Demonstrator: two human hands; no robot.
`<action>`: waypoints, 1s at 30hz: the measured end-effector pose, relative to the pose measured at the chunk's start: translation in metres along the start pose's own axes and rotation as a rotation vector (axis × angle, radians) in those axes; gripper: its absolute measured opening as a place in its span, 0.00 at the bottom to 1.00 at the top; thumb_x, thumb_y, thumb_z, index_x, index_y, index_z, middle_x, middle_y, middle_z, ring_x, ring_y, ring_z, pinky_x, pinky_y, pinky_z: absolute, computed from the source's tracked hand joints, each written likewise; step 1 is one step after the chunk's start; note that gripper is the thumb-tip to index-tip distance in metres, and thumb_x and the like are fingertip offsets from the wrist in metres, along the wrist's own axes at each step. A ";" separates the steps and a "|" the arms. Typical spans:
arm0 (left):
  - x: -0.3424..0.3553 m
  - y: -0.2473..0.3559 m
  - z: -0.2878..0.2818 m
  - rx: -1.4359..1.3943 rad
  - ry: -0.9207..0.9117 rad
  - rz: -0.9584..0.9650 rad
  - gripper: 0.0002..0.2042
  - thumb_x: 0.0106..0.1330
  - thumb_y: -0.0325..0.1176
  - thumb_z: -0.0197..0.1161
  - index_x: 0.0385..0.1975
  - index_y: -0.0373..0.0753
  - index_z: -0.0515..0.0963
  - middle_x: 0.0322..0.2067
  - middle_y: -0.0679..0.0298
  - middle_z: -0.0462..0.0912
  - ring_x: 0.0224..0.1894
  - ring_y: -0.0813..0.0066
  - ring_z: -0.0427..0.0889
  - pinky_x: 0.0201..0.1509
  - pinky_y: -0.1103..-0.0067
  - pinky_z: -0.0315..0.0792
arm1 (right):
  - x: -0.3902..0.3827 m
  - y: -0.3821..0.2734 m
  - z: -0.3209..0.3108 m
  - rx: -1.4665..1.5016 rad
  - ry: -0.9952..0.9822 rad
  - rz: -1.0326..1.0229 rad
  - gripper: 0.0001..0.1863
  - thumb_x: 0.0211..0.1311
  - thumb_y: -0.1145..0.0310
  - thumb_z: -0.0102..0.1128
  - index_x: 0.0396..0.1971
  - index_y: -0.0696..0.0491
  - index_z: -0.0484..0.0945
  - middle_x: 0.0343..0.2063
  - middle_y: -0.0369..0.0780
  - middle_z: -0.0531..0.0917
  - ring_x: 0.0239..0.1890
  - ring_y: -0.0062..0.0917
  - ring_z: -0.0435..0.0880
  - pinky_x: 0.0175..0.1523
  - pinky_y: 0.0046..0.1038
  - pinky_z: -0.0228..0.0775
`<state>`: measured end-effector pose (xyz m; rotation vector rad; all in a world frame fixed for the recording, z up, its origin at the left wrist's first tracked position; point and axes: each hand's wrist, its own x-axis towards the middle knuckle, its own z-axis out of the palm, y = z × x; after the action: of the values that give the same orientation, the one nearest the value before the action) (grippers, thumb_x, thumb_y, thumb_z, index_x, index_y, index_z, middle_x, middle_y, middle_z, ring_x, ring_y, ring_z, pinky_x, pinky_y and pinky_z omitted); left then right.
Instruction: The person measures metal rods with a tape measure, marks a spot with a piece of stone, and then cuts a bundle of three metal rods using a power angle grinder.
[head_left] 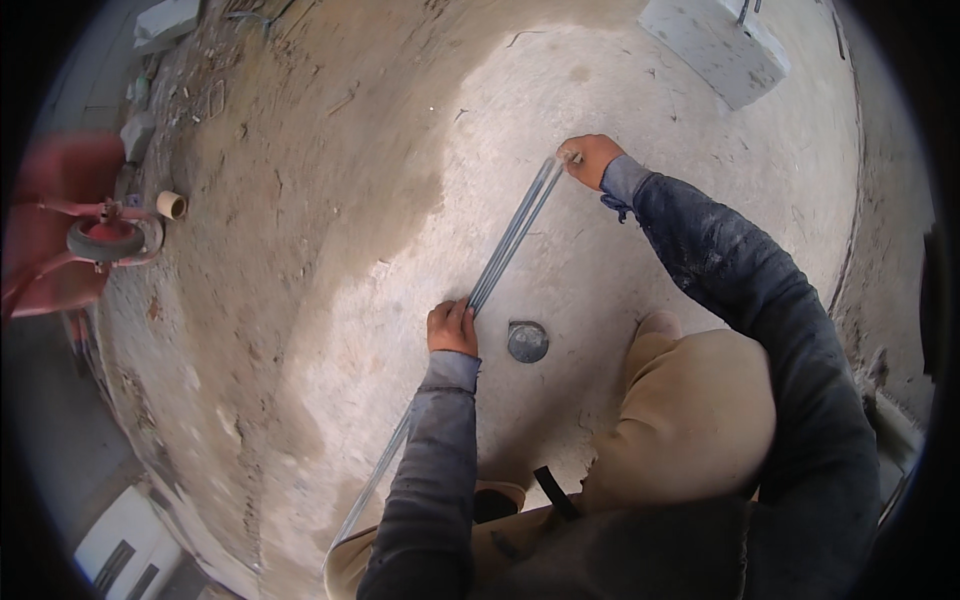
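Observation:
Several long, thin grey metal rods point(512, 238) lie together in a slanting bundle over the pale floor. My left hand point(453, 328) is closed around the bundle partway along, and the rods carry on below it, past my left forearm to my knee. At the far end of the bundle, my right hand point(588, 160) has its fingers pinched together beside the rod tips. Something small and pale shows at those fingertips, too small to name. A round, dark grey flat object point(527, 341) with one squared corner rests on the floor, right of my left hand.
A red wheelbarrow point(75, 225) with a small black wheel stands at the far left. Beside it lies a cream-coloured roll point(172, 205). A concrete block point(715, 50) with metal bars sticking up is at upper right. Brown dirt point(330, 130) covers the left floor.

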<state>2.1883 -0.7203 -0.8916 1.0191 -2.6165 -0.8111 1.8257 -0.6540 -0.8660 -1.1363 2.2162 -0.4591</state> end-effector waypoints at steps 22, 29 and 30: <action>0.011 -0.007 -0.009 0.015 -0.209 0.003 0.10 0.50 0.28 0.60 0.34 0.37 0.75 0.27 0.57 0.77 0.31 0.60 0.76 0.36 0.71 0.71 | -0.004 0.013 0.026 0.111 0.098 0.030 0.11 0.47 0.70 0.58 0.33 0.52 0.79 0.29 0.44 0.81 0.33 0.34 0.79 0.41 0.29 0.70; 0.034 -0.006 -0.019 -0.132 -0.298 -0.523 0.24 0.37 0.35 0.73 0.34 0.35 0.72 0.22 0.60 0.78 0.23 0.73 0.77 0.30 0.80 0.72 | -0.008 0.013 0.025 0.087 0.108 -0.023 0.13 0.49 0.73 0.52 0.37 0.53 0.77 0.32 0.46 0.80 0.35 0.36 0.79 0.41 0.29 0.70; 0.040 -0.006 -0.022 -0.112 -0.332 -0.550 0.25 0.35 0.35 0.74 0.34 0.34 0.72 0.21 0.61 0.78 0.22 0.74 0.77 0.29 0.81 0.72 | -0.008 0.013 0.024 0.112 0.115 -0.021 0.13 0.49 0.74 0.51 0.36 0.53 0.77 0.32 0.47 0.80 0.36 0.36 0.79 0.42 0.28 0.69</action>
<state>2.1711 -0.7601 -0.8768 1.7354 -2.5203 -1.3290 1.8376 -0.6408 -0.8886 -1.0990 2.2471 -0.6642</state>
